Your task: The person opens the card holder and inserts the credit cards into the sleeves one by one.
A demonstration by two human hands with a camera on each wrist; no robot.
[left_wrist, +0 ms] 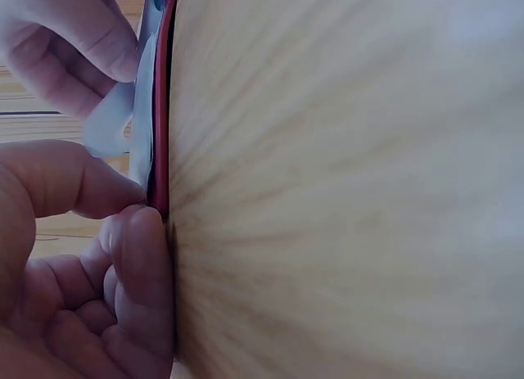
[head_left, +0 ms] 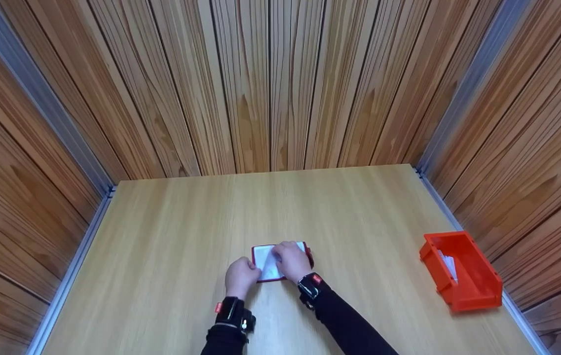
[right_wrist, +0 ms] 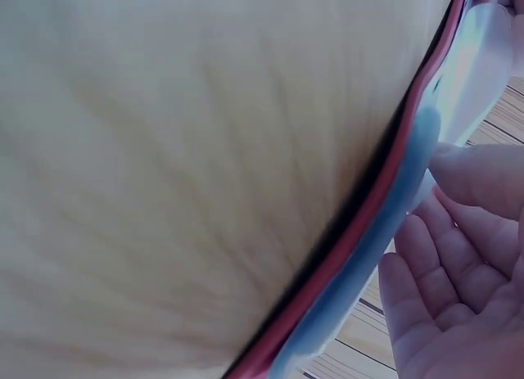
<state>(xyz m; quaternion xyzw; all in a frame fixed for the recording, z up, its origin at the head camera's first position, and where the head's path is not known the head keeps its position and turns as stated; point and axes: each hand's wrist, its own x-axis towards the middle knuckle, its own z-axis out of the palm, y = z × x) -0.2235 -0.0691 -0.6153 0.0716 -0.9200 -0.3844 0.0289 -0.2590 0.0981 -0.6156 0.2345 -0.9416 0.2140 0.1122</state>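
A small red-covered booklet [head_left: 264,254] lies spread on the table, its pale, glossy leaves looking like plastic sleeves. At its lower left corner, my left hand [head_left: 241,277] pinches the edge between thumb and forefinger; the left wrist view shows this grip on the red cover [left_wrist: 162,109] close up. My right hand [head_left: 292,261] is over the booklet's right half, holding a raised, translucent leaf [left_wrist: 110,121] between thumb and fingers. In the right wrist view, a bluish stack of leaves [right_wrist: 352,264] bulges above the red cover. The right hand hides part of the right half.
An orange bin [head_left: 477,268] with white cards or papers [head_left: 448,265] inside stands near the table's right edge. Wood-panelled walls [head_left: 270,88] enclose the table [head_left: 176,222] at the back and both sides, with metal rails [head_left: 70,278] along its side edges.
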